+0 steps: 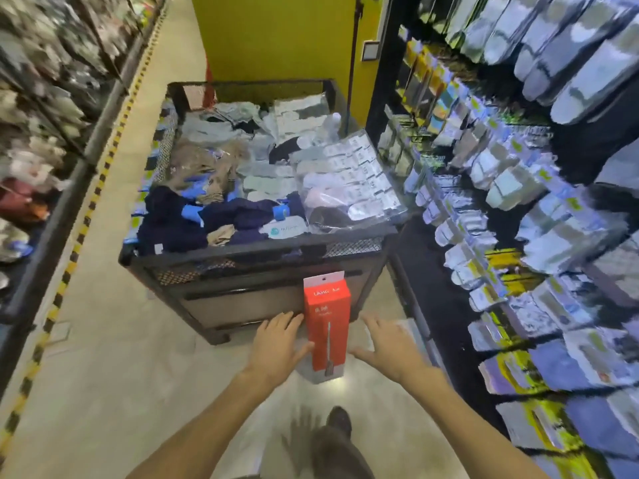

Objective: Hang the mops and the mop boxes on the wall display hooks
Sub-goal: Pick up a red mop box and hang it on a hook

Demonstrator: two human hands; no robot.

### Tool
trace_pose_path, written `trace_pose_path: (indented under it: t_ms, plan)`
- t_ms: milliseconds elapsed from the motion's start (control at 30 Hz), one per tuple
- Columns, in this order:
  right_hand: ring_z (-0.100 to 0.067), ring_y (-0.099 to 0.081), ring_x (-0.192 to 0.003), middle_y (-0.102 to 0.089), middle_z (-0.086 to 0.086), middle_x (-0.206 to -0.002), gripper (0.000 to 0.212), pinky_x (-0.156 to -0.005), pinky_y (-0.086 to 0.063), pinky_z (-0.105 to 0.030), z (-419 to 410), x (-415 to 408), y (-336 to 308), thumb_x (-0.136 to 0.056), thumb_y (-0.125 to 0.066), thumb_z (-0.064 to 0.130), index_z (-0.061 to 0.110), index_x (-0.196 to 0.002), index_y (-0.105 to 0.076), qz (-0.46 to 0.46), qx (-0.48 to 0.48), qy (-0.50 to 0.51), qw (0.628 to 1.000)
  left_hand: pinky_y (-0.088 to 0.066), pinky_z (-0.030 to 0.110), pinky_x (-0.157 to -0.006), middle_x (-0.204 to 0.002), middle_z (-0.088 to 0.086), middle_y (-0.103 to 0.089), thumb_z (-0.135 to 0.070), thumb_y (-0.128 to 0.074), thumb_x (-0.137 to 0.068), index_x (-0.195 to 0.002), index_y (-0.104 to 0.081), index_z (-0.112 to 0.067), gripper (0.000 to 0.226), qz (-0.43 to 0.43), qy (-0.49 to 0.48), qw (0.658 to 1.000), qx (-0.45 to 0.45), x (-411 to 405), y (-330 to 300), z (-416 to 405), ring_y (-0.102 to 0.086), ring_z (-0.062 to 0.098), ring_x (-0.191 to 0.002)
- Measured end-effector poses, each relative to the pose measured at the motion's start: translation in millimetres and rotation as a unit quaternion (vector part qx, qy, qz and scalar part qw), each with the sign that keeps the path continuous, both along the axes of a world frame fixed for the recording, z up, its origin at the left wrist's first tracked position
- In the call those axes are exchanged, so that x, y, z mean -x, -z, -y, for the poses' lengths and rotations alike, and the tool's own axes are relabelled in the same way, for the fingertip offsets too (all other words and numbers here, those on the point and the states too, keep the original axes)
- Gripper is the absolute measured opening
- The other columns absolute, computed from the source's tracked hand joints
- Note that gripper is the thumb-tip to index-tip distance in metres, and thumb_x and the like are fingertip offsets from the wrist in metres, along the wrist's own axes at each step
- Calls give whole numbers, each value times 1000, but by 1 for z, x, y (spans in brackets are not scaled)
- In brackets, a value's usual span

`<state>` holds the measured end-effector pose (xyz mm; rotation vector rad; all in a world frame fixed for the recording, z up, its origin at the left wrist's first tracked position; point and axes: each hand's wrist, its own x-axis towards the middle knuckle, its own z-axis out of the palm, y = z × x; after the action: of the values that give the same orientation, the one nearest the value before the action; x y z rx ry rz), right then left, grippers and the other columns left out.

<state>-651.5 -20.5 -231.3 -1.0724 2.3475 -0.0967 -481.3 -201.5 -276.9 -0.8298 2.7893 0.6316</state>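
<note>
A tall red mop box [327,326] with a white hang tab on top stands upright on the floor, close in front of a black mesh bin. My left hand [278,344] lies against the box's left side, fingers spread and thumb touching its front edge. My right hand [387,344] hovers just right of the box with straight fingers, thumb pointing toward it, a small gap between them. Neither hand grips the box.
The black mesh bin [262,252] is heaped with packed socks and dark clothing. Wall display hooks full of sock packs [511,188] line the right side. A shelf rack [52,140] runs along the left. A yellow pillar [276,36] stands behind the bin.
</note>
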Motion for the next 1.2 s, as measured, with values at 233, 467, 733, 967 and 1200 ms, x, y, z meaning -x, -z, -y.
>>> trace_pose_path:
  t_ms: [233, 467, 733, 967, 1200]
  plan:
    - [-29, -54, -137, -50, -3, -156, 83, -105, -45, -41, 46, 85, 58, -94, -65, 65, 27, -161, -35, 78, 15, -13, 997, -26, 36, -125, -169, 3, -32, -54, -60, -100, -165, -25, -19, 82, 2, -86, 990, -107, 69, 58, 19, -32, 23, -154]
    - [-20, -52, -140, -52, 4, -154, 83, -111, -42, -35, 76, 143, 157, -92, -69, 63, 32, -160, -35, 150, 47, 14, 987, -25, 18, -106, -162, 6, -42, -43, -77, -92, -163, -26, -13, 93, -24, -192, 952, -238, 116, 176, 51, -40, 26, -148]
    - [-10, -39, -148, -40, 12, -162, 97, -122, -36, -42, 92, 170, 253, -78, -68, 67, 36, -161, -28, 247, 108, 107, 957, -40, 26, -114, -158, -15, -40, -16, -92, -79, -166, -1, -19, 126, -59, -250, 895, -364, 138, 314, 79, -41, 11, -148]
    - [-10, -38, -150, -37, 7, -167, 99, -118, -35, -32, 97, 193, 310, -83, -81, 47, 34, -163, -25, 295, 94, 140, 941, -55, 14, -84, -136, -11, -56, 6, -84, -82, -159, -25, -16, 99, -126, -233, 861, -433, 155, 356, 88, -60, -9, -117]
    - [-13, -44, -146, -47, 22, -149, 96, -120, -42, -47, 122, 210, 337, -78, -89, 26, 50, -147, -27, 352, 106, 143, 919, -52, 10, -84, -139, 1, -63, -9, -88, -81, -159, -31, -20, 97, -128, -262, 860, -418, 150, 371, 88, -62, -11, -113]
